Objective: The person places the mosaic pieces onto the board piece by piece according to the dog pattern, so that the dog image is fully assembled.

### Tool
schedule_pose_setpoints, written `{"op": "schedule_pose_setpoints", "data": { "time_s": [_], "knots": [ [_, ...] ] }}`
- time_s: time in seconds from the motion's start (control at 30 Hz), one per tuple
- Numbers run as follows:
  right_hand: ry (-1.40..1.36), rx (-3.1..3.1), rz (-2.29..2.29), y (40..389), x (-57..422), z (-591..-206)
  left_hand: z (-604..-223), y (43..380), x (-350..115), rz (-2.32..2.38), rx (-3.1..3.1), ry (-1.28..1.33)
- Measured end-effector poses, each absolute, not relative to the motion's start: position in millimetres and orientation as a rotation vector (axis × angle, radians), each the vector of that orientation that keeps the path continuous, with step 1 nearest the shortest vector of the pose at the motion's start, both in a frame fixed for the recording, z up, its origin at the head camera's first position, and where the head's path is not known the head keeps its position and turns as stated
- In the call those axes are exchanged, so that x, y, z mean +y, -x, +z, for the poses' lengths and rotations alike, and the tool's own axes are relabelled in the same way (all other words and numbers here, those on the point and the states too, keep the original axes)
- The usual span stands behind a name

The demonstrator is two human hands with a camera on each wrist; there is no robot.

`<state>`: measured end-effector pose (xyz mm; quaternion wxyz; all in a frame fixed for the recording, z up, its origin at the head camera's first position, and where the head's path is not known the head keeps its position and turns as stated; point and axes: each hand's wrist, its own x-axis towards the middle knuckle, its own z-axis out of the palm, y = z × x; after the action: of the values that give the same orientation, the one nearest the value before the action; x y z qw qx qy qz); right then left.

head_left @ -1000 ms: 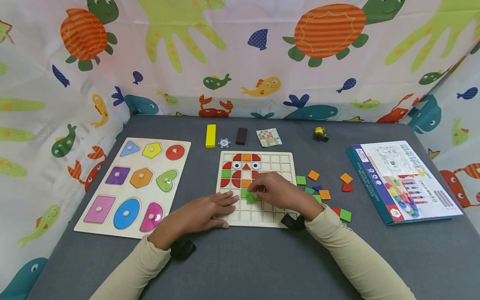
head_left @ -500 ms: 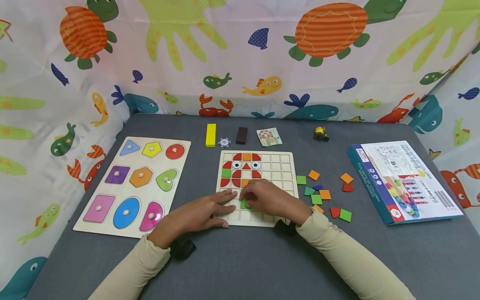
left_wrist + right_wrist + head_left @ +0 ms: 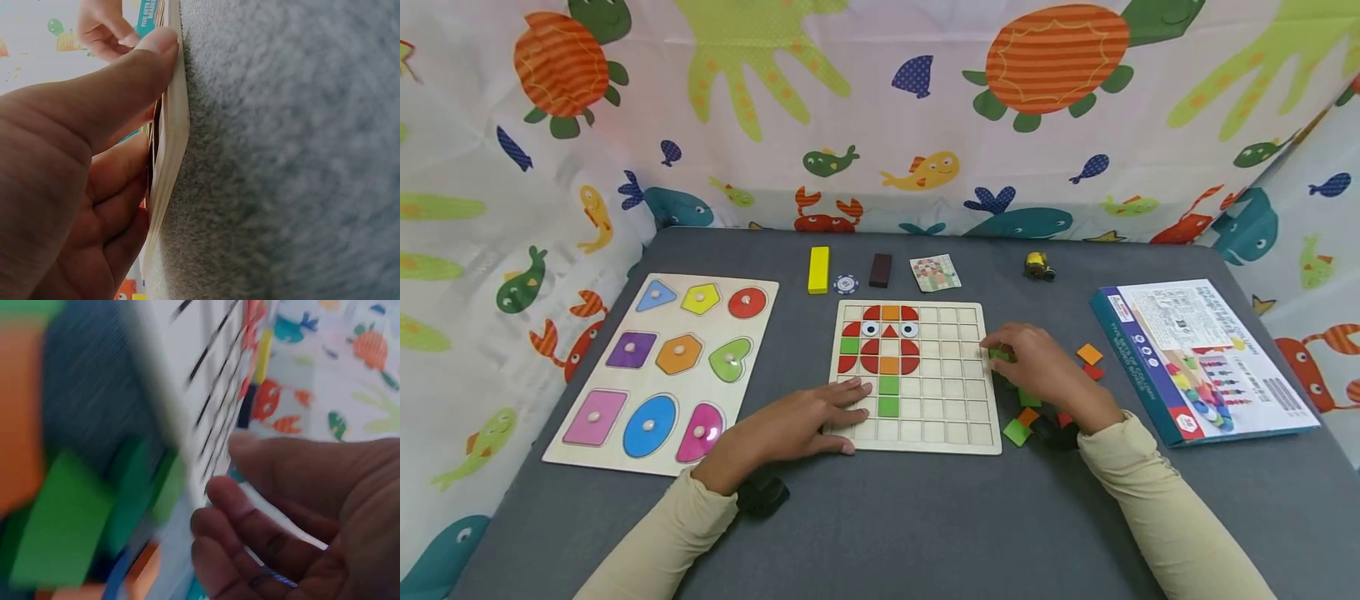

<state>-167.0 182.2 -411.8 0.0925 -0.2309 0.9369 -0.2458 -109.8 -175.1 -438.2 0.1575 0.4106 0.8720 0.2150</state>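
Note:
A pale wooden grid board (image 3: 951,400) lies mid-table with red, orange and green tiles and two eye tiles set in its left part. Two green squares (image 3: 888,407) sit one below the other under the orange tile. My left hand (image 3: 793,427) rests on the board's left edge, fingers extended; the left wrist view shows its thumb (image 3: 125,78) along the rim. Just right of the board, my right hand (image 3: 1048,367) hovers over loose tiles, its fingertips at a green square tile (image 3: 1000,354). Its fingers are loosely bent, with nothing visible between them in the blurred right wrist view.
On the left lies a knobbed shape-puzzle board (image 3: 681,400). A boxed game (image 3: 1210,367) lies at the right. Along the back are a yellow block (image 3: 818,270), poker chip (image 3: 846,284), dark block (image 3: 881,271), picture card (image 3: 936,273) and small toy (image 3: 1039,267).
My right hand set down a green square under the other one on the board, let go and moved right to the loose tiles. The left hand stayed in place.

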Motion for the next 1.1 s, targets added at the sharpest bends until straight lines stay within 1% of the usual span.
{"op": "schedule_pose_setpoints", "data": {
  "time_s": [0.3, 0.5, 0.7, 0.87, 1.0, 1.1],
  "knots": [
    [0.550, 2.749, -0.635, 168.5, 199.4, -415.1, -444.3, 111.7, -174.9, 0.619, 2.502, -1.201],
    [0.535, 2.782, -0.752, 166.0, 196.2, -408.1, -442.7, 111.5, -175.4, 0.625, 2.495, -1.188],
    [0.761, 2.601, -0.948, 152.7, 164.9, -399.2, -439.7, 110.8, -177.2, 0.615, 2.499, -1.173],
    [0.968, 2.504, -0.933, 137.7, 130.0, -400.6, -441.1, 111.5, -177.1, 0.616, 2.498, -1.182],
    [1.062, 2.439, -0.938, 129.0, 102.7, -404.7, -441.7, 111.9, -176.9, 0.620, 2.500, -1.185],
    [1.084, 2.416, -0.952, 125.3, 86.1, -409.9, -441.5, 112.0, -176.6, 0.622, 2.499, -1.191]
  ]
}}
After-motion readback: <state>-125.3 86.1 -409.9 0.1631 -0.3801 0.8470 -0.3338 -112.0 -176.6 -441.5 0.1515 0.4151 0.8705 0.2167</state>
